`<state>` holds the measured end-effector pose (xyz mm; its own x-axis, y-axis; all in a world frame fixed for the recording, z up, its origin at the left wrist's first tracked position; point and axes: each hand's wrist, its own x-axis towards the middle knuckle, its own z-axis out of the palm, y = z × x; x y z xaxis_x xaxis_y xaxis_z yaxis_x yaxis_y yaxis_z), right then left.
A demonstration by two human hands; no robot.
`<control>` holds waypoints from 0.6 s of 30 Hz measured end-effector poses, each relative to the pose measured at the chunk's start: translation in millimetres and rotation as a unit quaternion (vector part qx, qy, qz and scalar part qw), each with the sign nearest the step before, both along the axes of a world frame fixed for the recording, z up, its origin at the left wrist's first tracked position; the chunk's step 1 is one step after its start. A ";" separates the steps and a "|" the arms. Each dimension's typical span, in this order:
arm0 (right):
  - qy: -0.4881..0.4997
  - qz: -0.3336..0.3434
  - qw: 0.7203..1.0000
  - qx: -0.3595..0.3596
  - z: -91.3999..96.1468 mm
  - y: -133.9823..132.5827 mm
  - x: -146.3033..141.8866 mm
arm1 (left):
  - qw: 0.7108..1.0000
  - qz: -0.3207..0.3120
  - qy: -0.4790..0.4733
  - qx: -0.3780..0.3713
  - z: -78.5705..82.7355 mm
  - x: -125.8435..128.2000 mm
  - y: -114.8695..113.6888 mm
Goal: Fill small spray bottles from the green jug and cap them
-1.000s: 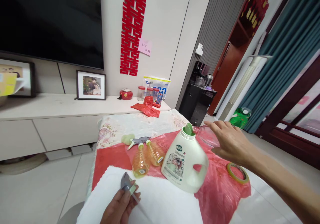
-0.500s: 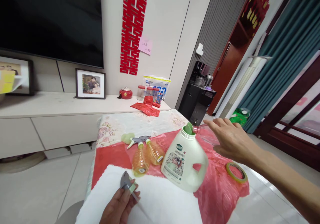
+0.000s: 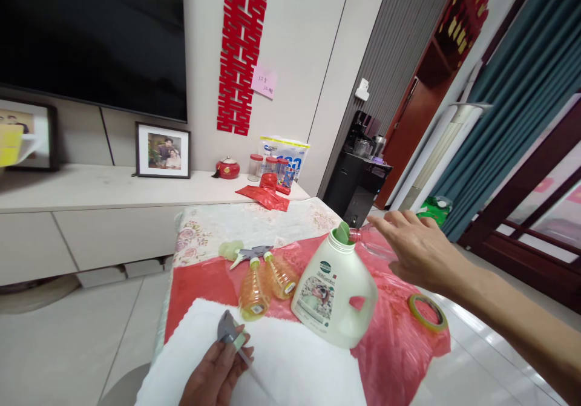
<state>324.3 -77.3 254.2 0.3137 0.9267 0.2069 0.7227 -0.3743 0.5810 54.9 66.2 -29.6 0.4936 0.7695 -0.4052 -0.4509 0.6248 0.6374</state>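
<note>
My left hand (image 3: 220, 363) is closed round a grey spray trigger head (image 3: 228, 328), whose thin dip tube points down to the right over a white cloth (image 3: 290, 363). With my right hand (image 3: 420, 248) I hold a clear bottle (image 3: 379, 244) tipped on its side, its pinkish neck at the green spout of a pale green detergent jug (image 3: 336, 294). The jug stands upright; whether liquid flows I cannot tell. Left of it, two amber spray bottles (image 3: 255, 291) with grey trigger heads lean together. My right palm hides part of the clear bottle.
A roll of yellowish tape (image 3: 415, 318) lies on the red plastic sheet (image 3: 390, 345) to the right. Pale green round pieces (image 3: 231, 249) sit behind the spray bottles. On the white cabinet (image 3: 109, 191) at the back are lidded jars (image 3: 255, 167) and a picture frame (image 3: 163, 152).
</note>
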 end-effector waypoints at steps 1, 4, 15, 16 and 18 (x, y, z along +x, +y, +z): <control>-0.004 0.002 1.000 -0.002 0.1 0.1 0.0 | 1.000 -0.001 0.000 0.000 0.6 -0.2 -0.3; -0.017 0.008 1.000 -0.004 0.8 0.3 0.0 | 1.000 0.003 0.004 -0.003 1.6 0.0 -1.0; -0.049 0.013 0.999 -0.015 4.7 3.2 -3.6 | 1.000 0.006 0.003 0.004 2.5 1.1 0.2; -0.050 0.014 0.999 -0.016 5.2 3.8 -4.0 | 1.000 0.006 0.005 -0.002 2.1 1.1 0.5; -0.054 0.017 0.998 -0.018 6.1 5.0 -4.7 | 1.000 0.004 0.007 -0.009 1.1 1.1 1.0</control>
